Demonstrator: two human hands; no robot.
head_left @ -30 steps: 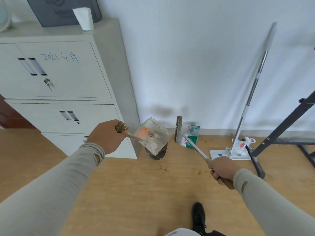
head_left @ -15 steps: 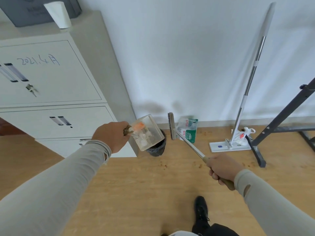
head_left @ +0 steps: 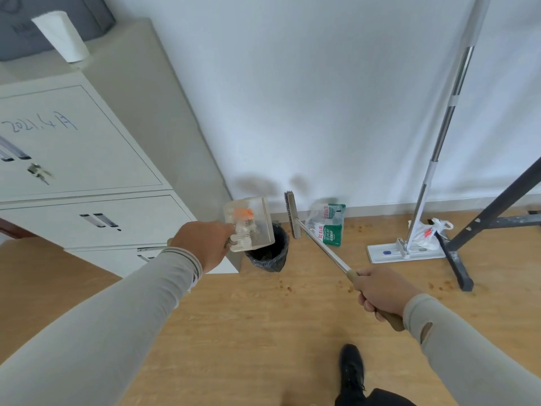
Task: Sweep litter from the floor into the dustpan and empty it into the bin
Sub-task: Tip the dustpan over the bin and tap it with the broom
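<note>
The tall pale-grey metal filing cabinet (head_left: 87, 159) stands against the white wall, and the small round bin lined with a black bag (head_left: 268, 253) sits on the wooden floor (head_left: 248, 332) right at its front corner — tucked out of the walkway. I take the bin as the landmark.

Leaning on the wall well to the right of the bin is a flat mop with a long metal pole (head_left: 430, 171), parked upright, with a white plastic bag (head_left: 430, 232) at its foot. Just right of the bin, against the skirting, lies a green-and-white plastic packet (head_left: 329, 227).

The long-handled brush with a metal shaft and dark bristles (head_left: 292, 215) hangs lifted, its head just right of the bin and clear of the floor; the right hand (head_left: 380, 291) has its grip wrapped round the tan handle end, probably keeping it out of the way.

The clear plastic dustpan (head_left: 248, 224) is held directly above the bin's near-left rim, tipped, by the left hand (head_left: 205, 244), whose grip is clamped on its handle — the emptying step, I judge. Inside the pan show an orange scrap and pale bits of litter. What the bin holds is too dark to tell.

Small brown crumbs (head_left: 288, 288) lie on the floor in front of the bin and further right, so sweeping seems unfinished.
</note>
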